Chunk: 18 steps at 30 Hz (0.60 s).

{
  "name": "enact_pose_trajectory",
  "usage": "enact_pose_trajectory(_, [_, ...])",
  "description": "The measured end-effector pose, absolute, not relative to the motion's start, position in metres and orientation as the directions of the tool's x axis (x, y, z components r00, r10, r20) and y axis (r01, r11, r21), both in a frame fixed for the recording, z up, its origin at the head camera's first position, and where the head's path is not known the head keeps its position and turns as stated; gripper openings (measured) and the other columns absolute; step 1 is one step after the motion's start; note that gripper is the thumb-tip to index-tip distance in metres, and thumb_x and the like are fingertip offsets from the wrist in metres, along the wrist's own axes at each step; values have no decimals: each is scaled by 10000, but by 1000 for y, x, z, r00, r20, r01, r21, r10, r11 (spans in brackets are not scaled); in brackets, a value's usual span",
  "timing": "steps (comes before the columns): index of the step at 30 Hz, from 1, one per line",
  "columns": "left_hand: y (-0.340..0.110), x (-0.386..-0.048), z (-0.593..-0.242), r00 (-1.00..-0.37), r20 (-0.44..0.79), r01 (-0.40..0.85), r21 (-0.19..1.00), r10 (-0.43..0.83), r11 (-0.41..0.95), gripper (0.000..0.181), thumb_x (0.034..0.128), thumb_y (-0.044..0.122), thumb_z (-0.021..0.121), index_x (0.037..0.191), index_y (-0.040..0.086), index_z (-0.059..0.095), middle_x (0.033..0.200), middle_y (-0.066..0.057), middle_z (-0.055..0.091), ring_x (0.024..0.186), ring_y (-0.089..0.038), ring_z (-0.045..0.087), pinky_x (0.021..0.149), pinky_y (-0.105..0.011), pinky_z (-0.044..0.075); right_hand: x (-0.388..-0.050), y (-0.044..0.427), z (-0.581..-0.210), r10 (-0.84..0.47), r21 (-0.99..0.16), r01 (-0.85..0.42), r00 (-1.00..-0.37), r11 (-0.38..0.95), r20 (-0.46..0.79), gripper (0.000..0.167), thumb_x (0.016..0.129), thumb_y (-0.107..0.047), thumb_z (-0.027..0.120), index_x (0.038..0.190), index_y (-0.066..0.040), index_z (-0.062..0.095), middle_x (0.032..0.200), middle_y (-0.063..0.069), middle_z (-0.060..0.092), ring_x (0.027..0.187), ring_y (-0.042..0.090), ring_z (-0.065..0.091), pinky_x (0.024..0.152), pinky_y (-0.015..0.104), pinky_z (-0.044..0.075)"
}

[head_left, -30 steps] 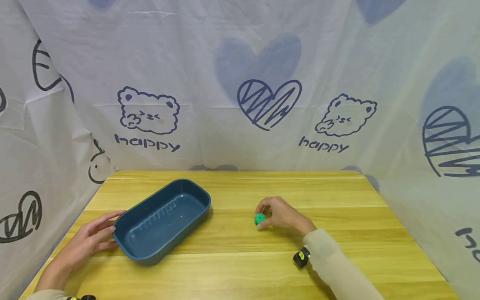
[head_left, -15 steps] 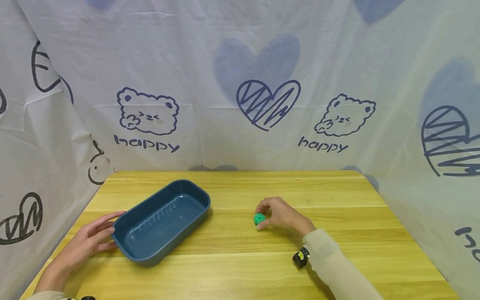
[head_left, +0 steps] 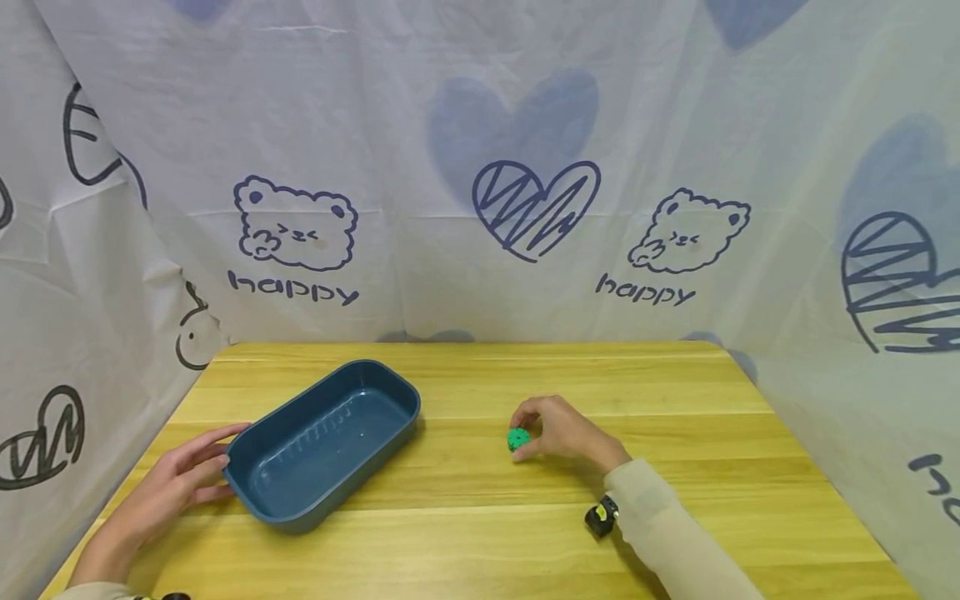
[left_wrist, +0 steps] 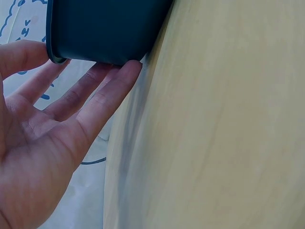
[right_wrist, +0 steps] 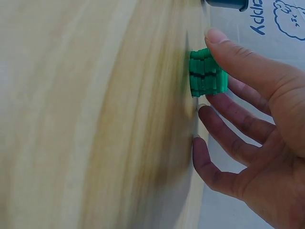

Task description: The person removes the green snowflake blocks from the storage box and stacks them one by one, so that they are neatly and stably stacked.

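A deep navy-blue plastic bin with rounded corners stands at an angle on the left of the table, with nothing inside. My left hand touches its near left end, fingers fairly straight; in the left wrist view the fingertips lie against the bin's wall. Right of the table's middle, my right hand pinches a small stack of green notched discs between thumb and fingers. Its layers show side-on in the right wrist view, where the stack is at the table surface; whether it touches, I cannot tell.
The wooden table runs back to a white cloth printed with hearts and bears, which also hangs on both sides. A black camera is strapped to the right wrist, by a light sleeve.
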<state>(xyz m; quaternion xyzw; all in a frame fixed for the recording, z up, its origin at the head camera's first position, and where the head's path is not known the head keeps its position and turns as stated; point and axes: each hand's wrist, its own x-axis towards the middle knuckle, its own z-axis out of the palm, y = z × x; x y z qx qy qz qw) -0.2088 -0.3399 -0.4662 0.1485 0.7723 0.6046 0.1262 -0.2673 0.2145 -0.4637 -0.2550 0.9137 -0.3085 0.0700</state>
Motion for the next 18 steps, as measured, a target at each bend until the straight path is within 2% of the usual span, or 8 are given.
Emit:
enact_pose_trajectory(4, [-342,-209,-466,-928,-19,70,972,373,224,512,1112,148,459,1609,95,348,1277,221,651,1119,2,678,847,-297,634,-268,213,-463,-507,-604,-417,-862,679,25,385,758,-270,935,1062,-137,742,1029,-36,749,976,118,690,921,330,594])
enact_pose_trajectory(9, [-342,-209,-463,-934,-21,72,967,356,244,519,1111,155,465,1607,74,338,1256,199,649,1100,-14,686,848,-305,636,-268,217,-458,-504,-624,-404,-863,669,18,508,777,-296,924,1191,-81,724,1143,33,747,1070,219,690,987,438,576])
enact_pose_trajectory(12, [-344,-210,-461,-936,-14,74,969,352,235,522,1109,139,466,1616,146,342,1248,206,638,1081,-29,700,834,-305,638,-268,225,-453,-481,-660,-375,-876,650,24,520,828,-319,884,1252,-76,705,1226,76,727,1135,273,662,1003,480,562])
enact_pose_trajectory(15, [-346,-214,-455,-935,20,115,962,355,249,529,1118,123,432,1624,231,320,1262,247,609,1093,31,674,825,-267,630,-268,236,-447,-434,-702,-342,-899,624,52,490,894,-312,824,1290,-58,688,1290,133,702,1184,332,637,1000,511,558])
enact_pose_trajectory(17, [-344,-218,-449,-937,59,179,928,344,328,517,1130,139,394,1631,224,298,1291,273,565,1117,125,611,819,-210,608,-269,245,-443,-386,-707,-329,-918,626,86,464,932,-305,782,1302,-45,680,1325,162,684,1218,369,620,1003,538,551])
enact_pose_trajectory(18, [-341,-219,-445,-939,85,218,897,333,384,510,1134,148,381,1634,194,292,1328,228,553,1130,170,565,822,-181,593,-269,249,-440,-355,-708,-319,-929,630,102,449,944,-294,768,1307,-44,678,1349,175,670,1250,387,605,1023,558,536])
